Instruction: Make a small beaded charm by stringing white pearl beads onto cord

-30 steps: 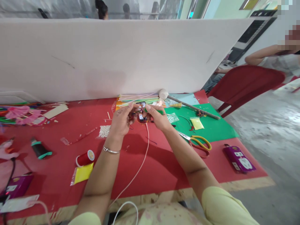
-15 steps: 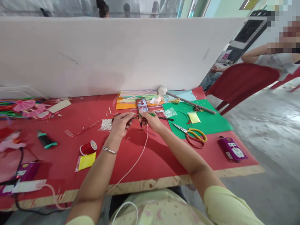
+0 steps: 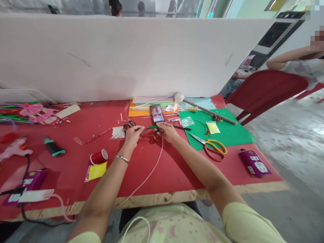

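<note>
My left hand (image 3: 133, 136) is closed, thumb and forefinger pinching a strand of multicoloured yarn. Just behind it lies the dark, multicoloured yarn ball (image 3: 129, 125), beside a clear bag of white beads (image 3: 118, 132). My right hand (image 3: 167, 131) is closed too, its fingertips pinched on a thin green piece (image 3: 153, 127) with dark yarn at its end; the fingers partly hide it. A loose orange strand hangs between the hands. Directly beyond them is a phone (image 3: 157, 114) with a lit screen, and a pale cable (image 3: 153, 165) runs toward the table's front edge.
Scissors (image 3: 211, 146) lie partly on a green sheet (image 3: 227, 131) at right, near a stick (image 3: 210, 111) with a white ball end. A purple box (image 3: 254, 163) sits farther right. Leftward are red thread (image 3: 99, 157), a yellow packet (image 3: 96, 171), a cutter (image 3: 53, 147) and power cords. A white panel (image 3: 126, 57) stands behind.
My hands have moved slightly apart, with the green piece now showing between them. The yarn ball is more exposed behind my left hand. The whole view has shifted a little.
</note>
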Demonstrator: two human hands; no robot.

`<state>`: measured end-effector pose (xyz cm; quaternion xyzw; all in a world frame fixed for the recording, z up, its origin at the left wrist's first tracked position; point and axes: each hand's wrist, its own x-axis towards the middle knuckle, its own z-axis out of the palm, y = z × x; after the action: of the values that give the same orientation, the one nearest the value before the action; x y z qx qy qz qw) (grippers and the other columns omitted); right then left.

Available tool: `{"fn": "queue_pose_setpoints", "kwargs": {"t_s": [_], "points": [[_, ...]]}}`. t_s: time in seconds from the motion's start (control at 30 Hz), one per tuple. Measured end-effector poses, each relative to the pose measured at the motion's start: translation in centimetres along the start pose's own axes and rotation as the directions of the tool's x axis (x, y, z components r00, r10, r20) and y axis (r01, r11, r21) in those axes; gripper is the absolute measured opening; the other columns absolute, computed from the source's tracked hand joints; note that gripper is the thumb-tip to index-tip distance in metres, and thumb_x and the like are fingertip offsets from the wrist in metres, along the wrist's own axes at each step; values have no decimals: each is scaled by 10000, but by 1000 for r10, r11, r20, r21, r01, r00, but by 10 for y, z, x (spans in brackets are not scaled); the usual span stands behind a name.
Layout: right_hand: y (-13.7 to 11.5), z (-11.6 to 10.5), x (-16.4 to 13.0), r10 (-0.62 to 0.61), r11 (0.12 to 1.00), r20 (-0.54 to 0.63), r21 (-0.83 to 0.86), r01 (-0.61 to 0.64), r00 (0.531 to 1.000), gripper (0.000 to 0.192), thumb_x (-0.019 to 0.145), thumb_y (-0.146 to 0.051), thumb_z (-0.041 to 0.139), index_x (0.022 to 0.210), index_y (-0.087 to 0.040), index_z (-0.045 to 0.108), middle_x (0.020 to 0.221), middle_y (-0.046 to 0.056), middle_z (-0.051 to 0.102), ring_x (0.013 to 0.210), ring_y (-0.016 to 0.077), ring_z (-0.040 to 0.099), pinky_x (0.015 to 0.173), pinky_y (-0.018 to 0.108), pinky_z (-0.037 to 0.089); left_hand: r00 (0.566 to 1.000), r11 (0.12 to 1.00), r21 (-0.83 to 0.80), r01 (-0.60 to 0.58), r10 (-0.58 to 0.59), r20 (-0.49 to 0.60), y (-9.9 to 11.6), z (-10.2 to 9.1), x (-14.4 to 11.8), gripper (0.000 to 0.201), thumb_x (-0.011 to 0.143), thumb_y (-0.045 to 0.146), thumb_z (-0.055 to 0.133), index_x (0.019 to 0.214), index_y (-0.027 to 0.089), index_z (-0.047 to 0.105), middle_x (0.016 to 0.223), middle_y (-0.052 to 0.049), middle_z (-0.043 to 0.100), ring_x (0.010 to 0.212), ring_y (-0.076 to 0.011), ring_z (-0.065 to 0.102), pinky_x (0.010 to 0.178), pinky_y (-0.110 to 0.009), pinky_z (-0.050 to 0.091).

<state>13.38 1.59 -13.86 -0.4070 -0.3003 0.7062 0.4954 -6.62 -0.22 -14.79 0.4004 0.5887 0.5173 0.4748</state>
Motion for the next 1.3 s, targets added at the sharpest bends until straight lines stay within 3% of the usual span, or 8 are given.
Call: {"fn": "queue_pose_setpoints", "kwargs": {"t_s": [0.1,0.23,0.43,0.53,0.7,0.77,1.03,1.3], "points": [[0,-5,-2,-60,997,-50,-53,57,997,338,632,-333,907,812,-158,682,692,-18,683,635,103,680,615,211,604,983,946,269,-181,175,47,2,-1,-7,304,777,399,723,974,174,777,824,-69,744,723,-187,672,621,-287,539],[3,-5,-3,-110,977,-75,-192,94,991,344,619,-366,895,795,-140,705,692,-12,689,626,106,664,603,213,584,846,597,623,-505,484,222,10,-7,-26,232,833,292,669,986,158,780,1327,-169,664,1172,-303,653,1029,-441,520],[0,-1,-3,-286,815,-59,-539,211,956,369,745,-503,795,879,-169,715,773,5,714,646,126,637,588,242,538,775,389,710,-587,523,355,19,-14,-48,223,918,300,594,981,195,780,1262,-122,696,1183,-286,643,1074,-428,491],[-7,-6,-10,-403,555,51,-780,288,914,343,874,-513,672,963,-187,731,870,34,748,775,173,671,711,286,535,795,367,744,-558,494,353,18,-18,-51,227,919,297,592,1005,201,779,1202,-111,718,1138,-283,654,1029,-416,507],[-18,-8,-35,-548,-117,288,-956,269,785,324,962,-424,563,1121,-198,732,1154,129,733,1185,311,582,1001,420,425,803,351,761,-545,480,354,14,-25,-53,262,922,305,592,1090,204,767,1204,-106,719,1139,-283,650,1020,-401,503],[-21,-3,-43,-507,-234,325,-943,235,798,327,970,-427,546,1103,-203,742,1122,134,737,1161,323,585,988,434,404,798,348,760,-550,488,354,14,-28,-54,275,927,319,587,1094,193,765,1198,-109,724,1130,-285,655,1018,-404,500],[-20,28,-40,-367,-215,471,-882,419,802,288,969,-384,569,1129,-223,745,1113,74,762,1069,263,643,976,379,387,844,358,817,-451,468,261,28,-52,-55,269,925,342,568,1048,222,775,1117,-102,757,1069,-287,682,943,-395,515],[-2,81,-10,-288,-193,622,-782,592,728,582,897,-489,678,1411,-231,589,1359,107,647,1260,305,549,1108,437,351,831,418,868,-269,556,-10,53,-126,-51,312,932,367,534,1088,230,767,1144,-105,757,1095,-300,688,984,-427,506]]}}
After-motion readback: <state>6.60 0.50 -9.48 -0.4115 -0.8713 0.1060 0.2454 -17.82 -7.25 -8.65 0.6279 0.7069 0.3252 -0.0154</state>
